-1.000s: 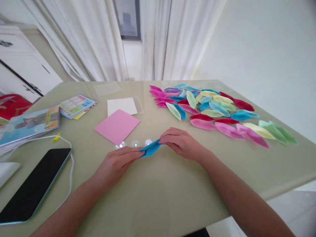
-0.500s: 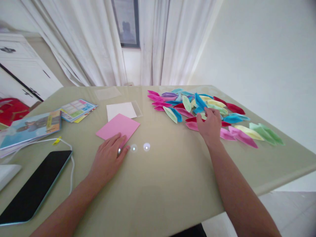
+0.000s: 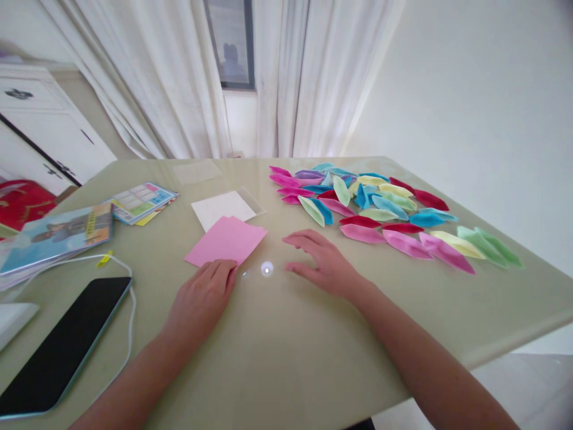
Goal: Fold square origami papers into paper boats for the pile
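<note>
I see on my remote feed the pink square paper (image 3: 226,240) lying just ahead of my left hand (image 3: 201,298), the nearer one, which pinches its near edge, while my right hand (image 3: 326,266) is spread, holding nothing, to the paper's right. The matte pink sheets are slightly fanned, with no clear long axis; beyond them lies a white sheet (image 3: 221,206), and farther right, creased, pointed folded papers (image 3: 407,243) cover the glossy surface (image 3: 268,352).

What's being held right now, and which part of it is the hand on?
The left hand holds the pink paper at its near corner. The right hand is open, holding nothing.
</note>
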Demonstrator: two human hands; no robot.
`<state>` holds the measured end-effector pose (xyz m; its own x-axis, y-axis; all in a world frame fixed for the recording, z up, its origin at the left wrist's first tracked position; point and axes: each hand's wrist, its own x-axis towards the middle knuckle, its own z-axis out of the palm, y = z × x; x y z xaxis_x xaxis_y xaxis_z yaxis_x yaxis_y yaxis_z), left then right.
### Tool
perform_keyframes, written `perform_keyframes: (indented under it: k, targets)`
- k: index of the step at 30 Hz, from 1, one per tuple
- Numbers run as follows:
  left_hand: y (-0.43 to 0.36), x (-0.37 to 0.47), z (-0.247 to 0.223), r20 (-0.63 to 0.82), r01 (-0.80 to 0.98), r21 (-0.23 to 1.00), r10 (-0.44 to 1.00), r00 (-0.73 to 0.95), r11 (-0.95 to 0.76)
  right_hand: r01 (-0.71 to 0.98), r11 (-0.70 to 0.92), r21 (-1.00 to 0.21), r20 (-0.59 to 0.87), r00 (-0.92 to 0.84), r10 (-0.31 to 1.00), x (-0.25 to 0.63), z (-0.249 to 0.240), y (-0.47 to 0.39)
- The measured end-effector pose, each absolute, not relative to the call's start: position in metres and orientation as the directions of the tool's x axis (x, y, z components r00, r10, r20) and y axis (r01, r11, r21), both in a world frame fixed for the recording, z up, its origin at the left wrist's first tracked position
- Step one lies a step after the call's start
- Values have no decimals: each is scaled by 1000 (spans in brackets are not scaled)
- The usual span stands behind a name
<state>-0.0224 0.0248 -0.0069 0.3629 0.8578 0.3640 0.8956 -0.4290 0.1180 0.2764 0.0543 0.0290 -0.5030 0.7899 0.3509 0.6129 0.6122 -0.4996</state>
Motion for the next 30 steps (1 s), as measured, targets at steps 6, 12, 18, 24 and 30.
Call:
perform_keyframes:
  k: [6, 12, 18, 24, 30]
  targets:
    - [21, -27, 0, 392, 935, 92, 875, 284, -344, 573, 683, -452, 256, -651, 715, 262, 17, 45]
    - [21, -29, 0, 480, 864, 204, 816, 321, -460, 587, 660, -468, 327, -579, 747, 267, 24, 47]
    - [10, -12, -2, 418, 558, 416, 695, 585, -718, 489, 775, -400, 359, -694, 624, 275, 34, 48]
    - [9, -13, 1, 267, 625, 632, 886, 379, -458, 524, 623, -581, 112, -706, 699, 281, 36, 55]
    - [14, -12, -6, 301, 705, 525, 879, 370, -477, 591, 543, -597, 43, -652, 757, 278, 32, 57]
